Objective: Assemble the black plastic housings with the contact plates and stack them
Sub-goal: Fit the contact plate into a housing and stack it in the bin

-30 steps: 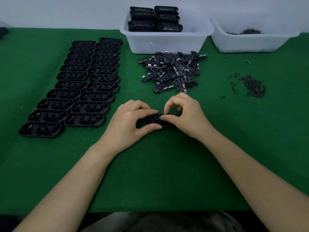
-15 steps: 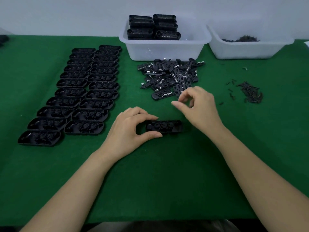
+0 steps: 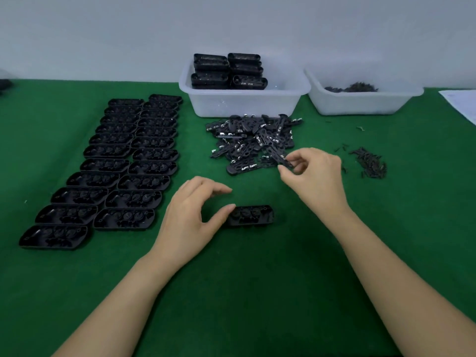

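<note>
One black housing lies open side up on the green mat in front of me. My left hand rests just left of it; the thumb tip touches its left end, while the curled fingers hover above without touching it. Farther back lies a pile of black contact plates with metal tabs. My right hand is at the pile's near right edge, and its thumb and forefinger pinch one contact plate there.
Two rows of open housings cover the mat at the left. A white bin at the back holds stacked housings. A second bin holds small dark parts. Loose small dark parts lie at the right, and paper at the far right edge.
My right hand left the housing and went back and right to the pile, where it took hold of a contact plate. My left fingers loosened from the housing; only the thumb stays against it.
</note>
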Tool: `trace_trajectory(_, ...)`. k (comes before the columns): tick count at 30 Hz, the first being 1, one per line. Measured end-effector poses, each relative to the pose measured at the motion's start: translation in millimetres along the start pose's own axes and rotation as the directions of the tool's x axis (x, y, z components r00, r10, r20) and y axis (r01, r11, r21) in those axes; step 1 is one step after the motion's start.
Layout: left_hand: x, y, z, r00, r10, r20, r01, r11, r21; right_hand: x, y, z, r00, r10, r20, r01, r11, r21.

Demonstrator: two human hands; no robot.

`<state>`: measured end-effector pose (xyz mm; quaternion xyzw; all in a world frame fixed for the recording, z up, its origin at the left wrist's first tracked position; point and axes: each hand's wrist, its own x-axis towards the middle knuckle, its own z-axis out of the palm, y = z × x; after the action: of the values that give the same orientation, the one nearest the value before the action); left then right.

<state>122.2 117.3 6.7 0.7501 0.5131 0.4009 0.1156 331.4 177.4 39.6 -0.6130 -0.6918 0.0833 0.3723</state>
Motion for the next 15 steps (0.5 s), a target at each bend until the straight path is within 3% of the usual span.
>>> trace_trajectory(4, 7.9, 21.1, -1.4, 0.992, 0.09, -0.091, -0.084, 0.994, 0.073, -23.1, -17.2, -25.8, 0.992, 0.116, 0.043, -0.123, 0.904, 0.41)
trace_trajectory(6, 9.9, 38.0, -0.6, 0.989, 0.023, -0.144, -0.026, 0.999, -0.025, -35.7, -27.2, -31.9, 0.988, 0.126, 0.086, -0.152, 0.833, 0.532)
trace_trajectory(8, 10.7, 55.6, 0.8, 0.968, -0.215, -0.133, 0.149, 0.911, -0.386, -48.1, -38.1, -33.5, 0.998, 0.061, 0.03, -0.068, 0.852, 0.519)
trace_trajectory(10, 11.5, 68.7, 3.9, 0.907, -0.421, -0.002, 0.3, 0.65, -0.698, -59.8, -47.7, -28.8, 0.991, -0.088, -0.098, 0.119, 0.921, 0.372)
trace_trajectory(13, 12.9, 75.0, 6.9, 0.854, -0.509, 0.109, 0.361, 0.429, -0.828, -72.2, -55.9, -14.2, 0.921, -0.346, -0.178, 0.363, 0.929, 0.076)
trace_trajectory(15, 13.9, 72.2, 2.7, 0.862, -0.483, 0.155, 0.367, 0.383, -0.848, -73.3, -56.2, -11.6, 0.927, -0.352, -0.127, 0.367, 0.921, 0.131)
